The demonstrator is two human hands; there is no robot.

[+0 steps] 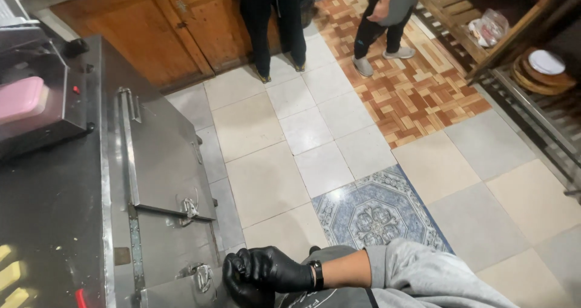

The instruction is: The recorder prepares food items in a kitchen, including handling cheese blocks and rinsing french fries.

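Latch (203,276) on the lower steel cabinet door (169,162) sat just left of the black-gloved right hand (266,270), curled into a fist, gripping nothing visible. Behind it, a pink rectangular pack (21,99) lay on the table's machine (39,96).

Both of the person's hands sit low in the view, at about six o'clock, each in a black glove. The right hand (275,267) comes in from four o'clock, its fingers curled and pointing toward nine o'clock. A grey sleeve is pushed up the forearm, leaving it bare, and a dark band circles the wrist. The left hand (242,288) lies just beneath it, touching it, mostly hidden, its fingers curled too.
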